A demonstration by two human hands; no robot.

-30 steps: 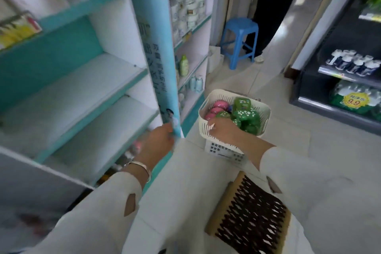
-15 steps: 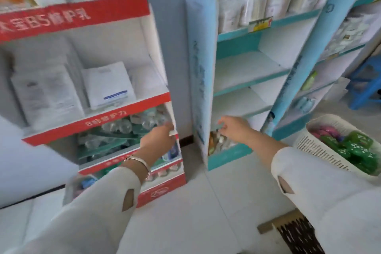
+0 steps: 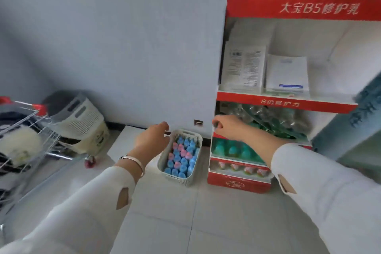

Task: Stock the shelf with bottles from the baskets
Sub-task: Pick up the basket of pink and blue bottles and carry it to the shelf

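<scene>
**While both hands reach forward, a fresh pick from the floor basket looks due**

Where the view ends, well to the left of both hands, stands a silver wire shopping trolley with red handle caps (image 3: 26, 126). Just beyond it is a cream slatted plastic hamper (image 3: 82, 121).

The left hand (image 3: 152, 140) hovers over the near-left rim of a small grey-white woven-look plastic basket (image 3: 177, 179) on the tiled floor (image 3: 206, 222). Its fingers are loosely bent and nothing shows in them. Whether it touches the rim is unclear. Just right of and below this hand, the basket is packed with upright small bottles with blue and pink caps (image 3: 181, 156).

Further right, the right hand (image 3: 228, 128) is raised at the left edge of a red-and-white cardboard display shelf (image 3: 288, 104), level with the tier of clear and green bottles. Its fingers are curled downward. I cannot tell whether they pinch something small or hold nothing. Below this hand, a lower tier holds teal-capped bottles (image 3: 233, 150).

My reading is that this is the start of a pick. The basket is full, so most of the stocking from it remains.

The next move calls for lowering the left hand into the basket and closing its fingers round one or two caps. The bottles should come straight up so their tightly packed neighbours do not tip. They then go across to a tier with free room beside the right hand.
</scene>
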